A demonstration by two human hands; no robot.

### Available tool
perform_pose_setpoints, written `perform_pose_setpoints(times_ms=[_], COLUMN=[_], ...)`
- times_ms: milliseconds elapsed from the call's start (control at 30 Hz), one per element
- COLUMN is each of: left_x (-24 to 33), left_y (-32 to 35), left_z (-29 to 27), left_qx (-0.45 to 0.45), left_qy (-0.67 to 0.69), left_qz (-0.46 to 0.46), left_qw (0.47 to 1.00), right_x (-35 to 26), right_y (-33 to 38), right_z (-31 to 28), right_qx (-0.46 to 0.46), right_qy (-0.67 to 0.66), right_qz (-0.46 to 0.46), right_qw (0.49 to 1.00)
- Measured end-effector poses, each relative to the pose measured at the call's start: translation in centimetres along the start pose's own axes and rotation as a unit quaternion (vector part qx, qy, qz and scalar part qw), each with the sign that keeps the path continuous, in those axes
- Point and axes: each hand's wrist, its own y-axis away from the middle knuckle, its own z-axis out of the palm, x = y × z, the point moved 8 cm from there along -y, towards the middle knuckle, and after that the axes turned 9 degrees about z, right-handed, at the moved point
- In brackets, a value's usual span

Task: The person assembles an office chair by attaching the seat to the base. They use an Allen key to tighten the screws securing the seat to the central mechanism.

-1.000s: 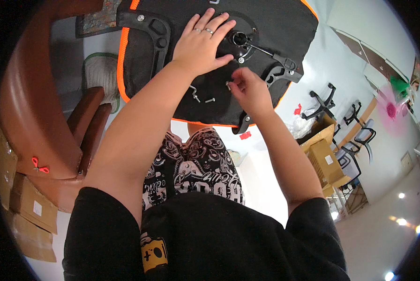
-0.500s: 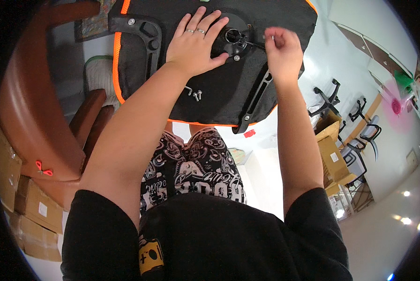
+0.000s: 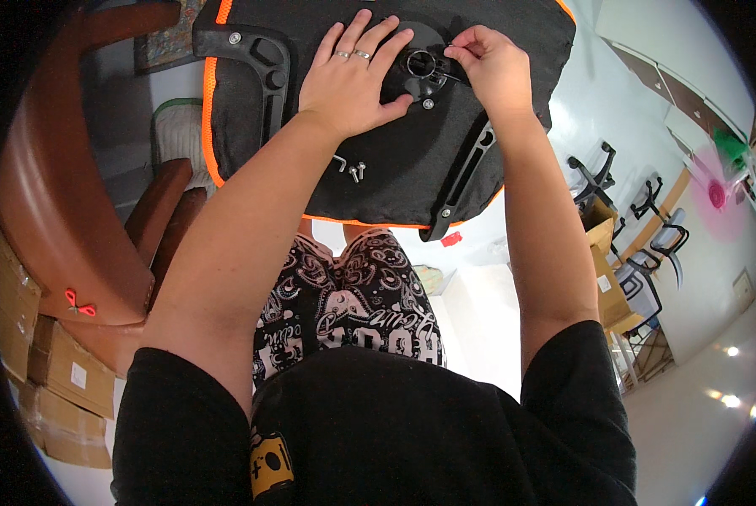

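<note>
A black chair seat (image 3: 378,190) with orange edging lies underside up in front of me. My left hand (image 3: 344,84) lies flat on it, fingers spread, beside the round edge of a black mounting plate (image 3: 412,84). The plate has a ring-shaped hole and a lever at its right. My right hand (image 3: 496,69) pinches a small screw (image 3: 450,45) at the plate's upper right; the fingertips mostly hide it. Another screw (image 3: 429,104) sits in the plate's near edge. Below my left hand lie a hex key (image 3: 339,164) and two loose screws (image 3: 356,173).
Black armrests (image 3: 275,80) are fixed to both sides of the seat. A brown leather sofa (image 3: 70,185) with red scissors (image 3: 79,303) stands at left, above cardboard boxes (image 3: 78,371). Chair bases (image 3: 593,175) and an open carton (image 3: 612,291) are at right.
My right hand has moved left from beside the plate to its upper right, and its fingertips now meet at the screw there. My left hand has stayed in place.
</note>
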Motion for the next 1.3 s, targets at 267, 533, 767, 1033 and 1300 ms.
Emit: perform_pose_setpoints(times_ms=[267, 533, 767, 1033, 1300], left_x=[0.3, 0.0, 0.1, 0.1, 0.1], left_y=[-0.1, 0.0, -0.1, 0.1, 0.2], left_z=[-0.5, -0.1, -0.1, -0.3, -0.3], left_qx=[0.006, -0.011, 0.001, 0.027, 0.033], left_qy=[0.001, -0.006, -0.005, 0.004, 0.016], left_qz=[0.003, -0.006, 0.0, 0.007, 0.009], left_qw=[1.0, 1.0, 1.0, 1.0, 0.999], right_x=[-1.0, -1.0, -1.8, -1.7, -2.1], right_y=[0.4, 0.5, 0.8, 0.8, 0.4], right_z=[0.0, -0.3, 1.0, 1.6, 1.9], right_qx=[-0.006, -0.036, -0.01, -0.027, -0.088], right_qy=[0.055, 0.155, 0.292, 0.338, 0.375], right_qz=[-0.08, -0.076, -0.11, -0.144, -0.073], right_qw=[0.995, 0.984, 0.95, 0.93, 0.92])
